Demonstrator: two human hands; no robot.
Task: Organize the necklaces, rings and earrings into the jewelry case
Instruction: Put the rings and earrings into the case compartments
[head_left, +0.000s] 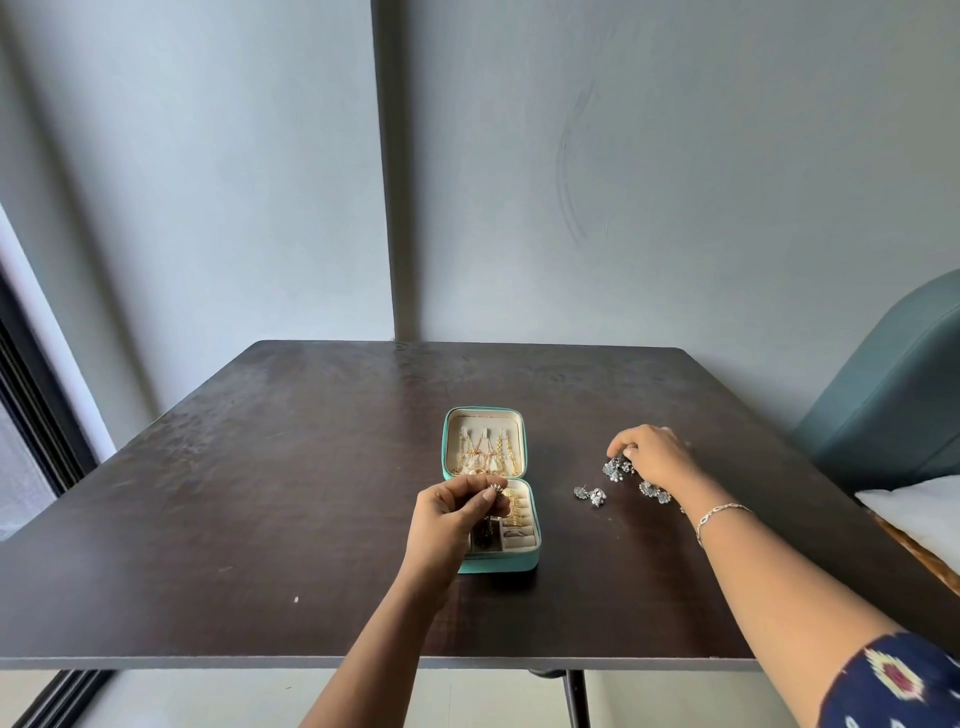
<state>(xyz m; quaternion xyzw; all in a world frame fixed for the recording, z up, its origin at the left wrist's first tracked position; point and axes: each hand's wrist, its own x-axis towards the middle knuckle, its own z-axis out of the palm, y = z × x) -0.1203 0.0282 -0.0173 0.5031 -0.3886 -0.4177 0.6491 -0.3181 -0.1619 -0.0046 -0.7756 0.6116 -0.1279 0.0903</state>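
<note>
Two earrings held: my left hand (452, 512) pinches a silver earring (496, 488), jewelry case (509, 564) beneath, free slot needed next; my right hand (652, 454) pinches a second earring (618, 467).

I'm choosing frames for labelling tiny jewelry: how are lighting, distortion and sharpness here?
Head view: soft even light, pale sheen on the table; wide-angle lens stretches the frame's edges; the loose earrings and the earring in the left hand's grip look small, slightly soft; no motion blur.

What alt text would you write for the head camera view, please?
Over an open teal jewelry case on a dark table, the left hand pinches a small silver earring. The right hand touches loose silver earrings lying right of the case.
</note>
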